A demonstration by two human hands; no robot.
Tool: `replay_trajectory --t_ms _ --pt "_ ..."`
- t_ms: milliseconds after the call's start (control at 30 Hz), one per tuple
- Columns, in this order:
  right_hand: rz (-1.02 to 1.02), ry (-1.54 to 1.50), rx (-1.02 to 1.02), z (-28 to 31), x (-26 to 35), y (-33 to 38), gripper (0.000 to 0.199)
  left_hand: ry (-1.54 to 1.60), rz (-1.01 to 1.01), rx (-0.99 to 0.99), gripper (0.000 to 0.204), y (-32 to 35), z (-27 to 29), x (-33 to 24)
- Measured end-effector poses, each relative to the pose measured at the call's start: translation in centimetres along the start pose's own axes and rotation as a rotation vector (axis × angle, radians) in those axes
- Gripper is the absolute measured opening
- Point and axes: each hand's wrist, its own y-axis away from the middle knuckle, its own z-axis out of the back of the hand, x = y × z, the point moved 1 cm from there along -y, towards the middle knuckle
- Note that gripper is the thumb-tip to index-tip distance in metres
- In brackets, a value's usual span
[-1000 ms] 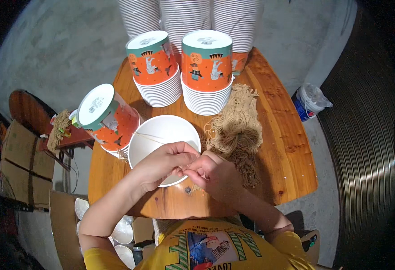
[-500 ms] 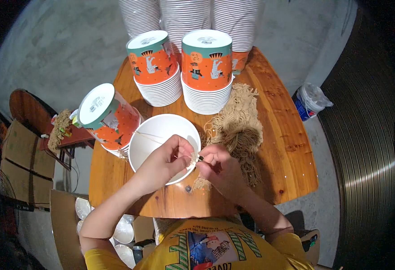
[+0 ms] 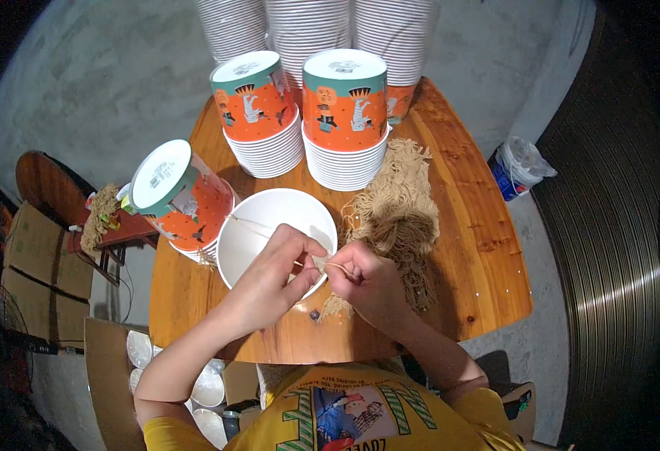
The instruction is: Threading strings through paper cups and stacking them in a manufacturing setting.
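Over the near rim of a white paper bucket [image 3: 251, 214], both hands work close together. My left hand [image 3: 273, 274] is closed in a pinch on a small pale piece [image 3: 319, 263], largely covered by the fingers. Closed too, my right hand [image 3: 369, 282] grips a thin beige string [image 3: 337, 265] beside that piece. Another length of string [image 3: 251, 222] runs from the left hand across the bucket's opening to its far left rim. Right of the bucket lies a thick bundle of beige yarn strands [image 3: 401, 199], its frayed ends close to my right hand.
Upside-down stacks of orange and green paper buckets [image 3: 345, 113] stand behind, with another stack [image 3: 187, 199] leaning at left. Tall wrapped white stacks [image 3: 309, 34] rise at the back. A cardboard box [image 3: 112, 376] is below the wooden table [image 3: 480, 263]; a lidded pail [image 3: 521, 169] stands right.
My right fingers have curled in, and a string now shows between them. A small dark thing at the right fingertips is out of sight. The string over the bucket looks tauter.
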Motion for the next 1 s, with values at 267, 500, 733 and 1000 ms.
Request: replay_trajectory --t_ms 267,500,733,1000 --pt "0.139 -0.031 -0.057 -0.7 -0.4 0.2 0.011 -0.201 -0.090 -0.100 0.011 0.1 -0.4 -0.3" --pt "0.237 0.024 -0.070 -0.6 -0.4 0.1 0.012 -0.241 -0.067 -0.143 0.008 0.2 -0.7 -0.2" --pt "0.251 0.071 -0.079 -0.5 -0.2 0.1 0.014 0.056 0.184 -0.136 0.007 0.3 -0.7 -0.1" --pt "0.270 0.078 -0.096 -0.5 -0.1 0.2 0.015 0.351 0.293 -0.096 0.011 0.0 -0.7 1.0"
